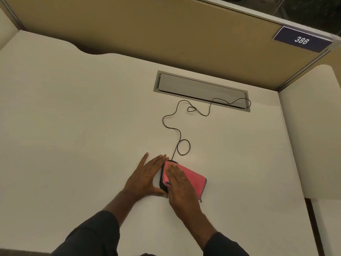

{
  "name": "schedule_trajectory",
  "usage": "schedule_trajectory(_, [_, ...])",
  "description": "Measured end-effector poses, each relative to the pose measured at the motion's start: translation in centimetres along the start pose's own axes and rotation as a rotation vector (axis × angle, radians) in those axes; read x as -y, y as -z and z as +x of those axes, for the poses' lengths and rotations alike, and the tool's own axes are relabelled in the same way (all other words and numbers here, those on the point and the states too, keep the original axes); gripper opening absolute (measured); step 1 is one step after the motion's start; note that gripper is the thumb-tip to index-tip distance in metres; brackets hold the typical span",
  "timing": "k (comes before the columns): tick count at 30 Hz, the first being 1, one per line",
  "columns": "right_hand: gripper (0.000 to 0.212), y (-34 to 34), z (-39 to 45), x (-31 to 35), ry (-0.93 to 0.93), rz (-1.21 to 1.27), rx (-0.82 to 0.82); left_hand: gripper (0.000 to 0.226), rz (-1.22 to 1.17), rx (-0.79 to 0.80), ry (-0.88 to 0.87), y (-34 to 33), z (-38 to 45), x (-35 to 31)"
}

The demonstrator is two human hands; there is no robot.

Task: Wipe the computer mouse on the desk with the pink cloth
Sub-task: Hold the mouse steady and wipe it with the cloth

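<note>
Computer mouse [162, 179]: black, corded, lying on the white surface [73, 117] near the person, a little right of centre; only its left flank and far tip show, the rest lies under the cloth. Judged light and hard-shelled with a smooth, somewhat slippery plastic skin; likely to skate on the surface under a sideways rub unless braced. Best hold: the two long flanks, low on the shell, clear of the buttons at the far end. Cord [180, 133]: thin, dark, limp, running in loose loops from the mouse's far tip to the grey cable hatch [201, 89] set into the surface farther back; it offers slack, so little drag is expected. Pink cloth [191, 177]: soft, folded, with a grey-edged hem, draped over the top of the mouse and spilling to its right onto the surface; judged light, pliant, easily bunched, best worked under a flat palm. Left hand [145, 175]: fingers straight and released, lying along the mouse's left flank, the thumb near its close end, steadying and not clenching. Right hand [180, 183]: fingers extended flat, pressing the cloth down on the mouse; nothing pinched. Partition wall beyond bears a number plate [302, 40] reading 386.
</note>
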State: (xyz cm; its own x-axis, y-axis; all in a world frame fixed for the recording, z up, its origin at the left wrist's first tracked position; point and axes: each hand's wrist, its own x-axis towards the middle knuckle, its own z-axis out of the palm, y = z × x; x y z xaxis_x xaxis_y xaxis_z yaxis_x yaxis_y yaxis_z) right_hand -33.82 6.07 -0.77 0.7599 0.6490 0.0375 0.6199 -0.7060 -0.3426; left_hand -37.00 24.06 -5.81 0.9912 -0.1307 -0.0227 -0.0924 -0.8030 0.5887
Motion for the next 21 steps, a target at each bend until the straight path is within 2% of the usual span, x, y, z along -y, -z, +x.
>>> schedule_trajectory(5, [0.066, 0.3, -0.7, -0.3, 0.060, 0.011, -0.061, 0.122, 0.011, 0.013, 0.012, -0.1, 0.0, -0.1])
schedule_trajectory(9, [0.061, 1.0, -0.8, -0.1, 0.007, 0.064, -0.038, 0.123, 0.014, 0.012, 0.014, -0.4, 0.0, 0.2])
schedule_trajectory(11, [0.051, 1.7, -0.9, 0.1, -0.049, 0.163, 0.020, 0.123, 0.016, 0.004, 0.012, -0.5, 0.1, 0.3])
schedule_trajectory(13, [0.035, 3.3, -0.4, 0.2, -0.202, 0.345, 0.143, 0.126, 0.014, 0.000, 0.000, -0.5, 0.1, 0.4])
schedule_trajectory(15, [0.019, 5.1, 0.7, -0.3, -0.364, 0.590, 0.192, 0.129, 0.009, 0.009, -0.005, -0.3, 0.2, 0.5])
schedule_trajectory(18, [0.017, 6.8, 2.8, -2.3, -0.650, 0.938, 0.040, 0.128, 0.002, 0.014, -0.012, -0.1, 0.2, 0.5])
schedule_trajectory(21, [0.017, 7.0, 4.2, -4.1, -0.868, 1.100, -0.127, 0.127, 0.012, 0.014, -0.010, 0.1, 0.1, 0.3])
